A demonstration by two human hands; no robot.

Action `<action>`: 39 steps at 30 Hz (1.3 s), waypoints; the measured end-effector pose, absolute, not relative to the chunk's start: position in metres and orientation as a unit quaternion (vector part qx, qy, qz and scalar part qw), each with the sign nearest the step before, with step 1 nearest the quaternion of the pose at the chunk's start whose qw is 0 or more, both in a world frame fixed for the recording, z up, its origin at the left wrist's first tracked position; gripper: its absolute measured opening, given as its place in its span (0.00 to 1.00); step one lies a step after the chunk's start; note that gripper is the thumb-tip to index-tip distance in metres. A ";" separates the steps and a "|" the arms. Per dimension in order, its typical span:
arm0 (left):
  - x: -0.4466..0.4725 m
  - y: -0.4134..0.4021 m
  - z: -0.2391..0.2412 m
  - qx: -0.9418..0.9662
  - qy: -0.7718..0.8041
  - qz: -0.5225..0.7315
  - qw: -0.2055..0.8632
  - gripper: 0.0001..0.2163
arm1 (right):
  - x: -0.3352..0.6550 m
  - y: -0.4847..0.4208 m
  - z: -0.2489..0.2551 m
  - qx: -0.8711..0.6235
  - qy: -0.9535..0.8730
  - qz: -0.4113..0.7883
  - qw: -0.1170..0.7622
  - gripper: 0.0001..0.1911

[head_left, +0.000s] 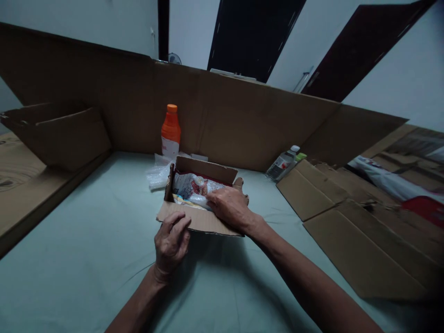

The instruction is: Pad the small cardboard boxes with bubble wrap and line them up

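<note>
A small open cardboard box (pixel 204 167) sits on a pale green sheet (pixel 86 240). Inside lies a clear plastic-wrapped packet (pixel 190 186) with a red and white print. My right hand (pixel 229 206) lies palm down over the packet at the box's right side, fingers pressed flat on the wrap. My left hand (pixel 171 240) is at the box's near flap (pixel 201 221), fingers curled and pinching its edge.
An orange bottle (pixel 170 132) stands behind the box beside crumpled clear plastic (pixel 157 175). A clear bottle (pixel 282 164) lies at the right. Tall cardboard sheets (pixel 243 120) wall the back. Flattened cardboard (pixel 347 217) covers the right side.
</note>
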State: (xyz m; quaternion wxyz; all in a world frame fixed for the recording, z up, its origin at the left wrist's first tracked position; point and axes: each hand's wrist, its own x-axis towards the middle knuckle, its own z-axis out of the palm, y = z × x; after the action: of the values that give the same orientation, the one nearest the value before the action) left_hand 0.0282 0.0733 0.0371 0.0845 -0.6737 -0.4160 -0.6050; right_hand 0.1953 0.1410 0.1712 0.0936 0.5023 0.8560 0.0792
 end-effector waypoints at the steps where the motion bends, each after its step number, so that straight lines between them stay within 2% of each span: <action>1: 0.028 0.073 0.037 -0.674 -0.415 -0.605 0.084 0.16 | 0.196 0.143 0.172 0.498 0.858 0.085 0.091 0.13; 7: 0.028 0.074 0.035 -0.671 -0.411 -0.612 0.076 0.16 | 0.193 0.158 0.172 0.491 0.859 0.113 0.090 0.15; 13: 0.029 0.074 0.033 -0.666 -0.416 -0.615 0.070 0.16 | 0.185 0.164 0.171 0.503 0.852 0.076 0.126 0.15; 22: 0.028 0.077 0.032 -0.669 -0.416 -0.612 0.069 0.16 | 0.190 0.165 0.169 0.500 0.860 0.022 0.096 0.14; 25: 0.027 0.077 0.036 -0.673 -0.419 -0.605 0.069 0.16 | 0.203 0.149 0.175 0.466 0.884 0.028 -0.017 0.15; 28: 0.027 0.078 0.047 -0.680 -0.423 -0.595 0.066 0.16 | 0.226 0.124 0.182 0.431 0.873 0.059 -0.220 0.12; 30: 0.030 0.079 0.059 -0.678 -0.431 -0.593 0.059 0.20 | 0.245 0.108 0.183 0.421 0.833 0.077 -0.351 0.09; 32: 0.034 0.081 0.072 -0.676 -0.430 -0.598 0.037 0.29 | 0.265 0.094 0.177 0.425 0.779 0.077 -0.454 0.09; 35: 0.040 0.082 0.084 -0.690 -0.411 -0.595 0.008 0.37 | 0.287 0.083 0.153 0.453 0.712 0.043 -0.535 0.07; 39: 0.036 0.081 0.075 -0.661 -0.456 -0.595 0.043 0.38 | 0.299 0.080 0.108 0.500 0.683 -0.033 -0.531 0.09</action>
State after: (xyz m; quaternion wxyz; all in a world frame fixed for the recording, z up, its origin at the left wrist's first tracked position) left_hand 0.0359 0.0809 0.0750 0.0429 -0.6606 -0.4562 -0.5946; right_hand 0.2988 0.0799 0.1082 -0.5306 0.5004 0.6833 -0.0335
